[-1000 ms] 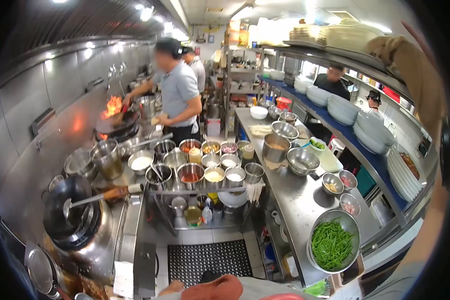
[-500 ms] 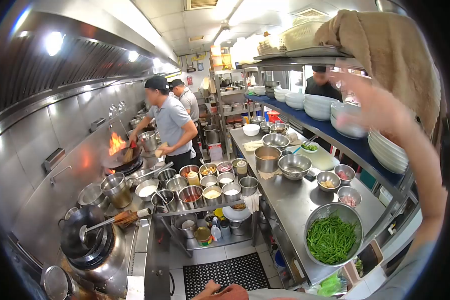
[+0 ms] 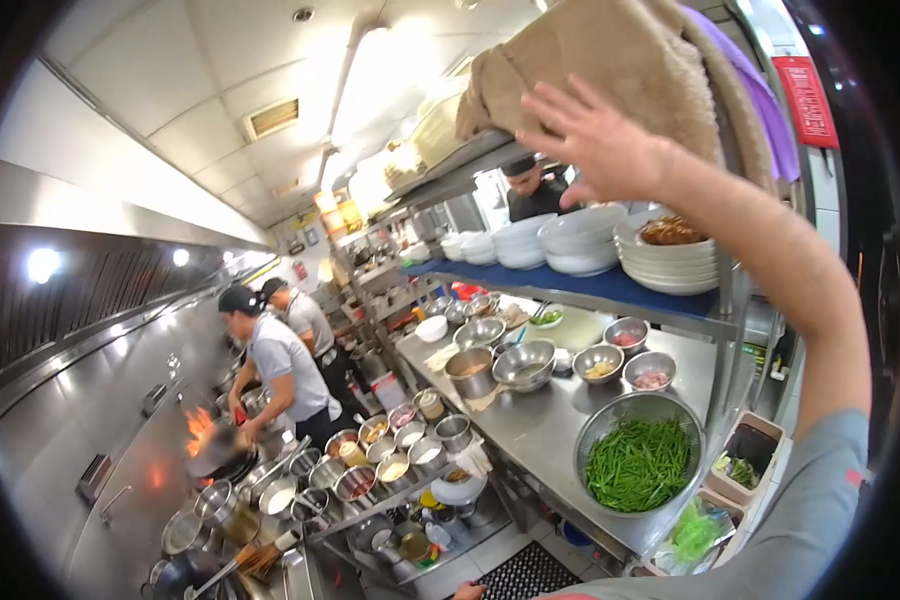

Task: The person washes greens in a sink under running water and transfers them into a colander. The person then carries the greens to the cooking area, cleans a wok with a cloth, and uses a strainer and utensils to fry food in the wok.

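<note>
My right hand [image 3: 610, 150] is raised at the upper right, fingers spread and holding nothing. It overlaps a brown towel [image 3: 620, 50] draped over the top shelf; whether they touch I cannot tell. Below the hand, white bowls [image 3: 580, 245] stand stacked on a blue-lined shelf [image 3: 450, 268]. Beside them is a stack of white plates [image 3: 670, 272] with browned food [image 3: 673, 231] on top. My left hand [image 3: 468, 592] barely shows at the bottom edge, its fingers mostly cut off.
A steel colander of green beans [image 3: 638, 465] sits on the counter [image 3: 530, 430], near small bowls of ingredients [image 3: 650, 371]. Bins [image 3: 755, 455] stand at lower right. Two co-workers [image 3: 280, 365] are at the left, by a flaming wok [image 3: 220, 450]; another person [image 3: 535, 190] is behind the shelf.
The view has tilted and swung right and upward. My right hand has come into clearer view beside the towel, fingers spread. My left hand has slipped almost out of the frame.
</note>
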A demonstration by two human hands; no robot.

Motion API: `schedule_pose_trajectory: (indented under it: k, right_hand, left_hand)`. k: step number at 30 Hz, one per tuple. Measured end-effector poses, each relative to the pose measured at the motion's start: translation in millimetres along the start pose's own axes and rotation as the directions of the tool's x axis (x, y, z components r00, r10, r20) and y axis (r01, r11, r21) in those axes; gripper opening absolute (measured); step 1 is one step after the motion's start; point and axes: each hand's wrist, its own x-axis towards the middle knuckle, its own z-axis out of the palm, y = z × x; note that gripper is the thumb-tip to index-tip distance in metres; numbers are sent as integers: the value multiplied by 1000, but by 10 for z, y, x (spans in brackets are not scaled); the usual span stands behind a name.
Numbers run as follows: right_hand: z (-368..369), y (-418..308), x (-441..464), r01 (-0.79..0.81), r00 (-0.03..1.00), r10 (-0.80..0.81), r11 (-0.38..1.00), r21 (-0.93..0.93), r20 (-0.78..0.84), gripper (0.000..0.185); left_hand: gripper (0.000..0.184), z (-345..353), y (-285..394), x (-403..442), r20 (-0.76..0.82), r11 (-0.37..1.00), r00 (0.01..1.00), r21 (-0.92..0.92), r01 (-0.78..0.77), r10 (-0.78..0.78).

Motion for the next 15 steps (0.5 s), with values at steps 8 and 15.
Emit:
schedule_pose_trajectory:
  k: [8,15]
  right_hand:
    - [-40,-15,-95,-41,999,41,998,-44,-2,74]
    - [-411,-75,-544,22,998,-21,1000,22,-65,61]
  left_hand:
    - [69,954,1876,-480,484,740,741,-672,-25,465]
    - [72,1709,2657,-900,510,853,809,-522,21,293]
